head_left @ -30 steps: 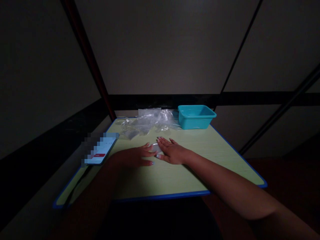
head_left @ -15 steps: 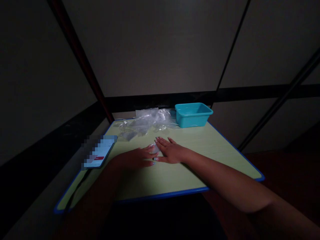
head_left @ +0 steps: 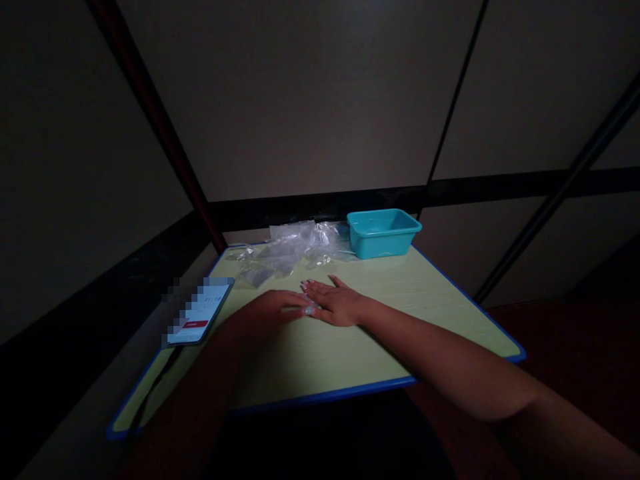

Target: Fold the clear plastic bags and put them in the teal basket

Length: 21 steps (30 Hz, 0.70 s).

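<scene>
whitish translucent plastic piece lies mostly hidden on the pale-green, blue-edged table, where your left hand and right hand meet; the right's grip is spread flat, while i cannot tell the left's.

Tbl free mid-R; tub (+ plastic) blocks back

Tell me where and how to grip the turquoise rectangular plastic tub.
Probably take the tub by the right end of its rim, coming from the right: it stands upright and open-topped, the rim juts outward enough to hook under, and crumpled clear plastic film crowds its left side.
</scene>
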### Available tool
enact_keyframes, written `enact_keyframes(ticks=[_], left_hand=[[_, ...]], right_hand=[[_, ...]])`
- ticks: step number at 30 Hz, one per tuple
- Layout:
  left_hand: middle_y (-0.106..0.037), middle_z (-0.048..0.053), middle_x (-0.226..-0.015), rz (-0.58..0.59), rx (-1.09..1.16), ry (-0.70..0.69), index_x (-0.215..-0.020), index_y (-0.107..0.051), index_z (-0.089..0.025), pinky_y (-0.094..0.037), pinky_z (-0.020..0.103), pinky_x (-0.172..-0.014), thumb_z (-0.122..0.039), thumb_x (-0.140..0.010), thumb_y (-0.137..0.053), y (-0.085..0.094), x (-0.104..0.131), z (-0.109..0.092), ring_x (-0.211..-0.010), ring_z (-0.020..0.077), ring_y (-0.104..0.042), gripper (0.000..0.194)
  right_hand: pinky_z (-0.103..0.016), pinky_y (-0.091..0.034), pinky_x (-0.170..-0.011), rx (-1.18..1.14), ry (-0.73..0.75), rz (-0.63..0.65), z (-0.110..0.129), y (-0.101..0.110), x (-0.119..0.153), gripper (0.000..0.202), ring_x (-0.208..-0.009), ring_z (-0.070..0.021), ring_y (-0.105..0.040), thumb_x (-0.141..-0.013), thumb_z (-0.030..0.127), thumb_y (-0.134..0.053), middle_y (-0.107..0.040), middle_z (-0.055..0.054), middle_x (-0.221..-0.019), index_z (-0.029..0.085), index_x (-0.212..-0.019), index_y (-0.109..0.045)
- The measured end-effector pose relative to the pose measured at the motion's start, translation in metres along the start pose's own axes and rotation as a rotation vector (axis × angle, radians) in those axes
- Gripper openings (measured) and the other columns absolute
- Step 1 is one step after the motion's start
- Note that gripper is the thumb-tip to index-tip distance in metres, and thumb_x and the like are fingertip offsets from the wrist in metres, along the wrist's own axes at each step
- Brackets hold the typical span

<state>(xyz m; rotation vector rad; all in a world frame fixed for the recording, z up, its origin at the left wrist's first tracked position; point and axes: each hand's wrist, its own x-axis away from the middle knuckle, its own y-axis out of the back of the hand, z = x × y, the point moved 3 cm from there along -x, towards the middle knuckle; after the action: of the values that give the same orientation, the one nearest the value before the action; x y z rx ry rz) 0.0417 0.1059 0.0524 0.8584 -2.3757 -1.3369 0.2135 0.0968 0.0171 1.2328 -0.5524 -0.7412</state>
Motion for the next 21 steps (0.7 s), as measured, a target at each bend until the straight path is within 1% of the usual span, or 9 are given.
enact_keyframes(ticks=[1,3,4,6,9,13,16,18,21], left_hand=[[-0.068,0.004,-0.110,-0.110,-0.028,0.017,-0.099,-0.069,-0.022,-0.041,0.033,-0.096,-0.039,-0.087,-0.047,0.006,-0.002,0.000,-0.105,0.0204,-0.059,0.030],[-0.069,0.004,-0.094,-0.312,-0.121,0.069,-0.089,-0.069,-0.019,-0.045,0.034,-0.087,-0.037,-0.086,-0.045,0.017,-0.004,0.002,-0.092,0.0203,-0.061,0.030],[-0.068,0.005,-0.091,-0.378,-0.167,0.086,-0.086,-0.068,-0.019,-0.046,0.034,-0.086,-0.036,-0.086,-0.045,0.020,-0.004,0.004,-0.090,0.0206,-0.060,0.029],[-0.066,0.005,-0.091,-0.443,-0.222,0.084,-0.085,-0.067,-0.019,-0.045,0.036,-0.086,-0.035,-0.085,-0.046,0.022,-0.005,0.005,-0.090,0.0208,-0.059,0.026],[-0.065,0.006,-0.090,-0.441,-0.214,0.020,-0.085,-0.066,-0.019,-0.044,0.034,-0.085,-0.031,-0.085,-0.046,0.016,-0.008,0.005,-0.090,0.0199,-0.057,0.024],[-0.063,0.005,-0.081,-0.325,-0.133,-0.065,-0.077,-0.065,-0.018,-0.045,0.030,-0.077,-0.028,-0.086,-0.044,0.002,-0.013,0.002,-0.081,0.0182,-0.058,0.024],[-0.061,0.005,-0.076,-0.295,-0.158,-0.065,-0.070,-0.061,-0.019,-0.043,0.030,-0.077,-0.022,-0.084,-0.045,-0.007,-0.017,0.003,-0.080,0.0185,-0.056,0.022],[-0.059,0.004,-0.075,-0.310,-0.211,-0.045,-0.068,-0.059,-0.019,-0.042,0.031,-0.077,-0.020,-0.082,-0.049,-0.012,-0.020,0.007,-0.081,0.0195,-0.055,0.016],[-0.057,0.004,-0.077,-0.342,-0.272,0.009,-0.068,-0.055,-0.019,-0.041,0.031,-0.076,-0.023,-0.078,-0.059,-0.017,-0.023,0.015,-0.083,0.0207,-0.052,0.011]], right_hand=[[-0.055,-0.005,-0.109,-0.002,-0.005,0.010,0.000,0.000,0.000,0.069,-0.139,-0.0236,-0.016,-0.092,0.056,-0.025,-0.019,-0.012,-0.151,0.016,-0.147,-0.016],[-0.056,-0.007,-0.109,-0.002,-0.008,0.021,0.001,0.000,0.000,0.070,-0.140,-0.0237,-0.015,-0.091,0.057,-0.026,-0.017,-0.012,-0.151,0.016,-0.147,-0.016],[-0.056,-0.007,-0.109,0.000,-0.007,0.022,0.001,0.000,0.000,0.070,-0.140,-0.0238,-0.014,-0.091,0.057,-0.026,-0.016,-0.011,-0.152,0.017,-0.147,-0.016],[-0.055,-0.008,-0.109,0.004,-0.003,0.020,0.002,0.001,-0.001,0.069,-0.140,-0.0238,-0.014,-0.091,0.057,-0.026,-0.015,-0.011,-0.152,0.018,-0.147,-0.016],[-0.056,-0.008,-0.109,0.009,-0.011,0.018,0.003,0.001,-0.001,0.069,-0.140,-0.0240,-0.013,-0.091,0.056,-0.026,-0.014,-0.011,-0.152,0.017,-0.147,-0.017],[-0.055,-0.006,-0.109,-0.012,-0.024,0.022,0.003,0.001,0.000,0.066,-0.140,-0.0232,-0.013,-0.092,0.053,-0.028,-0.015,-0.012,-0.152,0.017,-0.146,-0.020],[-0.053,-0.008,-0.110,-0.114,-0.053,-0.017,-0.003,0.000,-0.001,0.057,-0.139,-0.0206,-0.017,-0.095,0.045,-0.023,-0.021,-0.010,-0.151,0.019,-0.146,-0.021],[-0.048,-0.015,-0.110,-0.198,-0.081,-0.117,-0.009,0.000,-0.003,0.053,-0.138,-0.0191,-0.022,-0.097,0.039,-0.020,-0.027,-0.011,-0.149,0.017,-0.145,-0.025],[-0.039,-0.029,-0.104,-0.197,-0.160,-0.355,-0.020,0.008,-0.002,0.045,-0.128,-0.0202,-0.037,-0.095,0.033,-0.028,-0.046,-0.015,-0.137,0.011,-0.131,-0.047]])
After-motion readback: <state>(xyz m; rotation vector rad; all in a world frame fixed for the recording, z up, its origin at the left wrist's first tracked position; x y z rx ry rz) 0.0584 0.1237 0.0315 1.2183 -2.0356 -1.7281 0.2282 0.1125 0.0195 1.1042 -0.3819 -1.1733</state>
